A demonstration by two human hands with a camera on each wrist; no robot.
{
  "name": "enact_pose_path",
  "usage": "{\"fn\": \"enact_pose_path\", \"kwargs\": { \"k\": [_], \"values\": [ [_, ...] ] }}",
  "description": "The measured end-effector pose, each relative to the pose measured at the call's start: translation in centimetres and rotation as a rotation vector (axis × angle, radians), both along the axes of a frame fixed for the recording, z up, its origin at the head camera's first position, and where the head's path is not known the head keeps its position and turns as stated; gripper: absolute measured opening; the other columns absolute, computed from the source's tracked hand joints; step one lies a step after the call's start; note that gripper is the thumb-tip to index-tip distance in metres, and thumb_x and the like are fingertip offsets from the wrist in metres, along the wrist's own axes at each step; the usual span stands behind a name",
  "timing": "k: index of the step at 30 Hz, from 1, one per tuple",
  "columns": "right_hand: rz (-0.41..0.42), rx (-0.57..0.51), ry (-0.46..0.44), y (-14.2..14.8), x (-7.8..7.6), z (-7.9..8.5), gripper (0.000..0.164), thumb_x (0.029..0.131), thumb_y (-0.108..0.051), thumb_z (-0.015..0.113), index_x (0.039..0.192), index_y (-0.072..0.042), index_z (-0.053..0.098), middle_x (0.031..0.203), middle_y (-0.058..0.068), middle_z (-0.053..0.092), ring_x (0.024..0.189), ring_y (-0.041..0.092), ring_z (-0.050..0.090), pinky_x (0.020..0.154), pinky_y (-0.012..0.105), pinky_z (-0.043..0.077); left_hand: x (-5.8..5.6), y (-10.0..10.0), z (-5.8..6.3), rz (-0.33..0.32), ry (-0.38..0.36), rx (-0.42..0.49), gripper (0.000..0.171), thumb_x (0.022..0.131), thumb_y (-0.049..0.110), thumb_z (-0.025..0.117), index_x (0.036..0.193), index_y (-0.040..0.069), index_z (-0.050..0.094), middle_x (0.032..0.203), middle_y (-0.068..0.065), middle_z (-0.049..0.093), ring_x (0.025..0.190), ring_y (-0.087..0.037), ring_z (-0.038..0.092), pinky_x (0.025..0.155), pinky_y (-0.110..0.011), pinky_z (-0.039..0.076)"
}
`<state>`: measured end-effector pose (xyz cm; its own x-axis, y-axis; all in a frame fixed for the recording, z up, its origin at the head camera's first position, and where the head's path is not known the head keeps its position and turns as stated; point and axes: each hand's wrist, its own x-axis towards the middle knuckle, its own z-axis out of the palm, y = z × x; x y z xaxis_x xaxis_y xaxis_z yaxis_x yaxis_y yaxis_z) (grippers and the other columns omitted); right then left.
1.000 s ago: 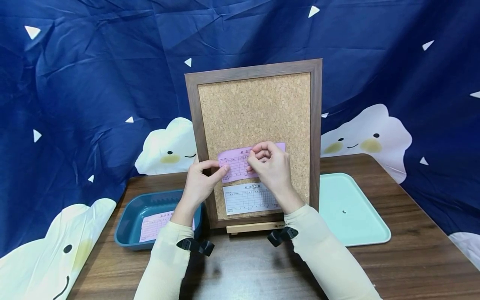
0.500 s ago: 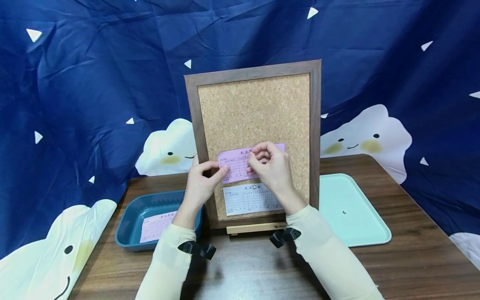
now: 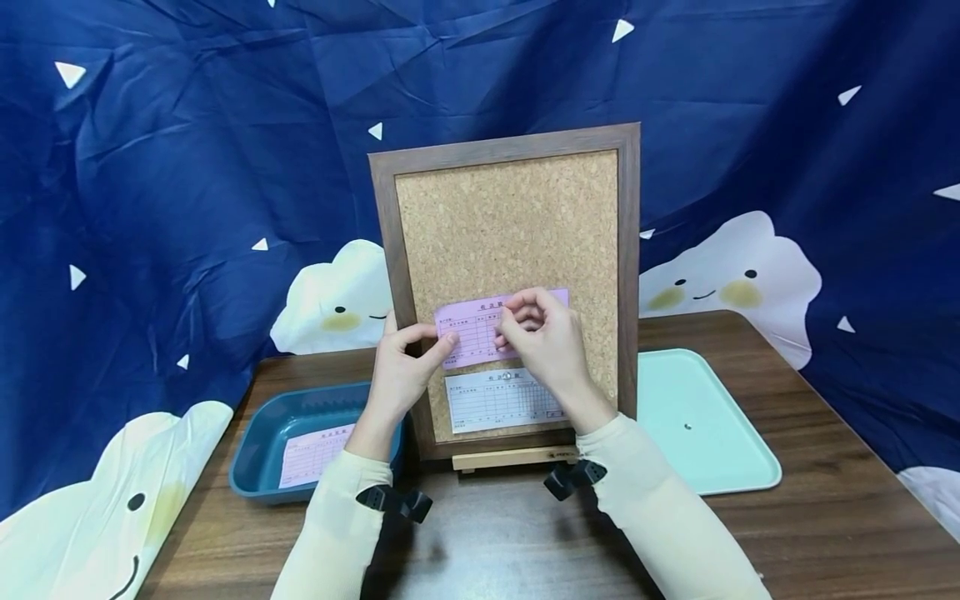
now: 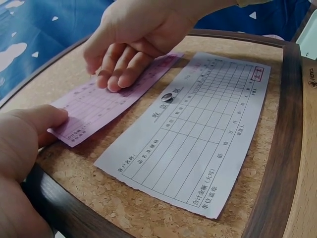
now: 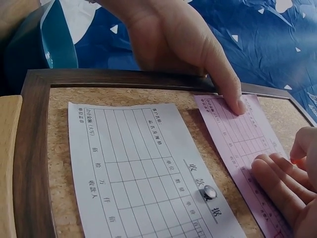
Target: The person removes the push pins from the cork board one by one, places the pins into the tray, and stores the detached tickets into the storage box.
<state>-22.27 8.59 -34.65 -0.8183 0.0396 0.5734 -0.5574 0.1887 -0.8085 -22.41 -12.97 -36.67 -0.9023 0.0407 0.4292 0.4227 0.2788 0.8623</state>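
A pink receipt slip (image 3: 468,329) lies against the framed corkboard (image 3: 510,217), above a white receipt slip (image 3: 487,400) that a silver thumbtack (image 5: 210,192) fixes near its top edge. My left hand (image 3: 401,367) pinches the pink slip's left end, its thumb flat on the paper and the other fingers around the board's side. Over the slip's upper middle, my right hand (image 3: 551,337) holds thumb and index finger together on a small pin, mostly hidden by the fingertips. Its other fingers curl against the pink paper (image 4: 74,106).
Left of the board stands a teal basin (image 3: 258,446) with another pink slip (image 3: 311,458) inside. A mint tray (image 3: 705,425) lies on the right of the wooden table (image 3: 480,542). A light wooden stand (image 3: 513,457) supports the board; a blue curtain hangs behind.
Both hands keep their places on the pink slip. The whole view has shifted very slightly.
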Motion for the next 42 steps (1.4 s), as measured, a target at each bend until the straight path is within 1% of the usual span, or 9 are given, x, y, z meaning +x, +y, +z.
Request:
{"fn": "enact_pose_path", "kwargs": {
  "k": [4, 8, 10, 16, 22, 28, 33, 38, 42],
  "values": [
    [0.002, -0.016, -0.019, 0.2, 0.0, -0.1, 0.007, 0.097, 0.004, 0.070, 0.103, 0.007, 0.068, 0.083, 0.024, 0.076, 0.062, 0.010, 0.073, 0.061, 0.028, 0.063, 0.0, 0.1, 0.0, 0.003, -0.001, -0.011, 0.020, 0.095, 0.021, 0.084, 0.102, 0.002, 0.082, 0.142, -0.016, 0.050, 0.131, -0.030, 0.046, 0.113, -0.050, 0.037],
    [0.000, -0.010, -0.010, 0.3, 0.0, -0.1, 0.008, 0.096, 0.003, 0.069, 0.102, 0.008, 0.068, 0.083, 0.025, 0.077, 0.062, 0.011, 0.074, 0.061, 0.028, 0.063, 0.0, -0.1, 0.0, 0.002, 0.005, -0.015, 0.020, 0.095, 0.019, 0.084, 0.103, 0.001, 0.082, 0.146, -0.019, 0.049, 0.133, -0.034, 0.046, 0.112, -0.053, 0.039],
    [0.004, -0.004, -0.003, 0.4, 0.0, -0.1, 0.008, 0.096, 0.003, 0.070, 0.102, 0.008, 0.068, 0.083, 0.024, 0.077, 0.063, 0.012, 0.074, 0.061, 0.028, 0.063, 0.0, -0.2, 0.0, 0.008, 0.001, -0.017, 0.020, 0.095, 0.019, 0.084, 0.103, 0.002, 0.082, 0.152, -0.020, 0.046, 0.140, -0.035, 0.043, 0.116, -0.056, 0.037],
    [0.026, -0.003, -0.012, 0.5, 0.3, 0.0, 0.007, 0.098, 0.003, 0.070, 0.103, 0.007, 0.069, 0.087, 0.024, 0.078, 0.066, 0.014, 0.075, 0.064, 0.029, 0.064, 0.0, -0.4, -0.2, 0.005, -0.002, -0.027, 0.020, 0.095, 0.020, 0.084, 0.103, 0.002, 0.081, 0.151, -0.021, 0.046, 0.140, -0.036, 0.042, 0.118, -0.058, 0.035],
    [0.020, 0.002, -0.012, 0.9, 0.7, 0.2, 0.007, 0.097, 0.005, 0.072, 0.103, 0.006, 0.071, 0.090, 0.023, 0.079, 0.069, 0.018, 0.076, 0.065, 0.028, 0.064, 0.1, -0.2, -0.1, 0.008, 0.013, -0.015, 0.019, 0.095, 0.019, 0.083, 0.101, 0.001, 0.080, 0.148, -0.019, 0.045, 0.136, -0.033, 0.042, 0.115, -0.052, 0.035],
    [0.001, 0.019, -0.003, 1.1, 0.7, 0.1, 0.007, 0.096, 0.004, 0.074, 0.103, 0.006, 0.072, 0.091, 0.022, 0.079, 0.072, 0.015, 0.076, 0.067, 0.022, 0.062, 0.2, -0.1, -0.1, 0.003, 0.029, 0.001, 0.018, 0.096, 0.017, 0.082, 0.099, -0.001, 0.079, 0.137, -0.017, 0.043, 0.127, -0.031, 0.042, 0.103, -0.043, 0.036],
    [0.000, 0.022, -0.001, 1.4, 0.8, 0.1, 0.006, 0.096, 0.004, 0.074, 0.102, 0.005, 0.073, 0.091, 0.021, 0.079, 0.073, 0.015, 0.076, 0.068, 0.020, 0.062, 0.3, -0.2, -0.2, -0.001, 0.048, 0.002, 0.018, 0.096, 0.017, 0.081, 0.097, -0.001, 0.079, 0.133, -0.015, 0.042, 0.121, -0.029, 0.042, 0.096, -0.041, 0.036],
    [-0.024, 0.038, 0.008, 1.5, 0.9, 0.0, 0.006, 0.096, 0.002, 0.074, 0.101, 0.005, 0.073, 0.093, 0.021, 0.080, 0.075, 0.007, 0.075, 0.071, 0.017, 0.060, 0.4, -0.4, -0.2, 0.005, 0.056, 0.001, 0.018, 0.098, 0.017, 0.080, 0.099, -0.001, 0.078, 0.130, -0.014, 0.040, 0.116, -0.028, 0.042, 0.090, -0.041, 0.037],
    [-0.054, 0.045, 0.019, 1.6, 0.9, 0.0, 0.006, 0.096, 0.002, 0.074, 0.102, 0.004, 0.074, 0.094, 0.021, 0.081, 0.077, -0.001, 0.073, 0.073, 0.015, 0.058, 0.5, -0.5, -0.2, 0.013, 0.053, -0.012, 0.020, 0.099, 0.019, 0.079, 0.099, -0.001, 0.077, 0.135, -0.016, 0.040, 0.121, -0.030, 0.042, 0.092, -0.041, 0.038]
  ]
}}
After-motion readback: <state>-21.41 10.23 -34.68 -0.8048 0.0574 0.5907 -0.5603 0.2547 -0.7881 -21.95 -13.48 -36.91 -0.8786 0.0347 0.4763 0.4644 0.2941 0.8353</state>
